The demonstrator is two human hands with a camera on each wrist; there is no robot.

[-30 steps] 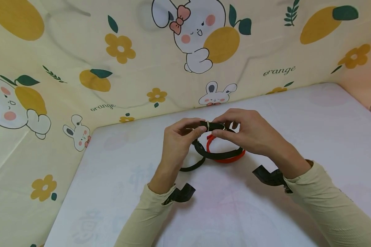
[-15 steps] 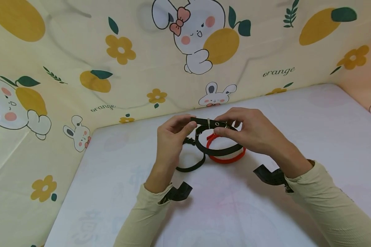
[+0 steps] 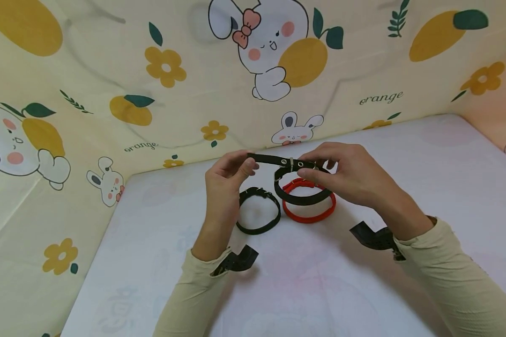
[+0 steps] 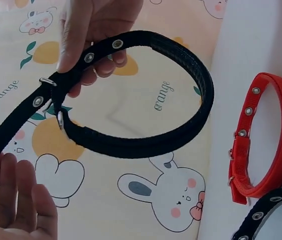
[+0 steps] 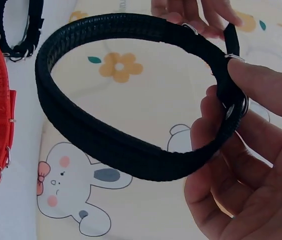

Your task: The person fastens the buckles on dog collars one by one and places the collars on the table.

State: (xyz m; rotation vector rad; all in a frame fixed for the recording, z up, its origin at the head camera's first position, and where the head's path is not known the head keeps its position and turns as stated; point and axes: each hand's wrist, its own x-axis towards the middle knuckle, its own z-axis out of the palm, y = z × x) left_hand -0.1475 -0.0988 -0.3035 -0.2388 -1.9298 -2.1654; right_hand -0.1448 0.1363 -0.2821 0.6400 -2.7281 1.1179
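Note:
A black pet collar point(image 3: 302, 200) with metal eyelets and a buckle hangs as a loop above the table, held between both hands. My left hand point(image 3: 225, 196) pinches the free end of its strap between thumb and fingers. Near the buckle, my right hand point(image 3: 347, 175) grips the collar with thumb and fingers. In the left wrist view, the strap point(image 4: 18, 120) runs through the buckle and stretches out to the left fingertips. The right wrist view shows the padded band point(image 5: 106, 135) curving away from the right hand.
Beneath the held collar, a red collar point(image 3: 309, 220) stands on the white table point(image 3: 303, 281). A second black collar point(image 3: 258, 231) stands to its left, beside the left hand. A patterned cloth wall point(image 3: 236, 107) rises behind the table.
My left hand has moved left and slightly up, drawing more strap end out past the buckle. The right hand has risen slightly, and the red collar and second black collar show more fully.

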